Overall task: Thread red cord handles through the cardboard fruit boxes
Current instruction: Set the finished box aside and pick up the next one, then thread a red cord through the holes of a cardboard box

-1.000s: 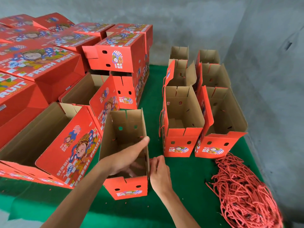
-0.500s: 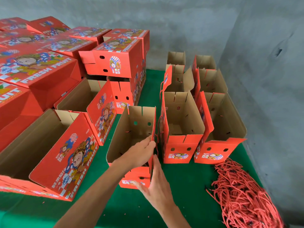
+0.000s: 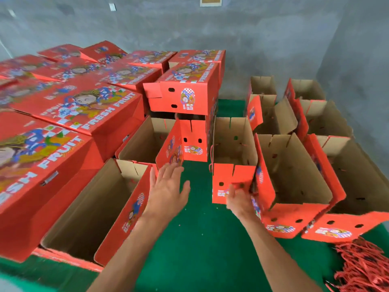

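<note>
Hands bracket the open fruit box [image 3: 232,157], which stands upright, long axis running away from the person. Right hand [image 3: 239,200] touches its punched red front flap, fingers loosely spread, nearer; left hand [image 3: 168,189] hovers left of it, flat, holding nothing. Corrugated brown interior, glossy print. Twisted red cords [image 3: 362,268] lie heaped right of that box.

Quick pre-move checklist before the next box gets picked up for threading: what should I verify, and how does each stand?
1. Left hand free: ok, fingers spread, holding nothing.
2. Right hand free: ok, only touching the front flap of the just-placed box.
3. That box upright beside the finished row: ok.
4. Its cord seated: cannot tell; a red loop shows at its left edge.
5. Red cord pile available: ok, near right.
6. Next open box waiting: ok, left.
</note>
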Demonstrator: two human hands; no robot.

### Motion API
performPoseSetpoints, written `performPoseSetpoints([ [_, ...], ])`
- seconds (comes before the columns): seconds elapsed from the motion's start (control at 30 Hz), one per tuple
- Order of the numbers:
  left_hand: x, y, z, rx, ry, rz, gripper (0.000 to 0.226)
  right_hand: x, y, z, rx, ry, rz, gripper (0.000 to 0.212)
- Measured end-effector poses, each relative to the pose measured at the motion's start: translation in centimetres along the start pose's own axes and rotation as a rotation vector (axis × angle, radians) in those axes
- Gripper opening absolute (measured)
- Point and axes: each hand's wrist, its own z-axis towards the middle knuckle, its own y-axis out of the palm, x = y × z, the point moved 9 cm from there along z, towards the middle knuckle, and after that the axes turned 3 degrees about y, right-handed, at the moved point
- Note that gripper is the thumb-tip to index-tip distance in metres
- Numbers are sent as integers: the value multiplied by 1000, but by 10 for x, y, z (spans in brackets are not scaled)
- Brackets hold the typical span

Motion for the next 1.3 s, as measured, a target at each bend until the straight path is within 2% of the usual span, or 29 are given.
performPoseSetpoints([
  [0.1,-46,-3,5,-59,-108,80,54,-43,-15,21,135,-154,-83,38],
  [0.17,-68,-5,7,-114,-194,106,62,-54,-12,30,106,-165,-201,30],
  [0.27,-88,-9,3,-118,-313,121,66,-51,13,38,-161,-122,-386,69],
  [0.3,-94,-8,-1,-133,-366,96,66,-49,20,39,-218,-120,-420,73],
  [0.4,-110,3,-19,-273,-532,67,66,-41,28,34,-260,-115,-465,74],
  [0.5,-107,2,-20,-337,-484,144,51,-27,26,20,-246,-106,-440,72],
  [0.6,-76,10,-14,-469,-371,98,45,-8,17,3,-234,-90,-349,57],
  [0.73,-17,41,-31,-691,-426,-358,43,20,12,-26,-286,-55,-196,30],
  [0.87,79,72,-55,-880,-298,-656,21,59,10,-48,-360,-78,-225,23],
  [0.97,143,94,-80,-1047,-226,-708,16,95,4,-63,-413,-92,-257,25],
  [1.07,186,112,-96,-1150,-207,-694,25,143,-9,-75,-432,-68,-335,25],
  [1.17,218,125,-100,-1185,-208,-678,37,195,-35,-83,-340,19,-494,30],
  [1.3,256,137,-102,-1207,-170,-692,20,256,-72,-94,-232,121,-725,41],
])
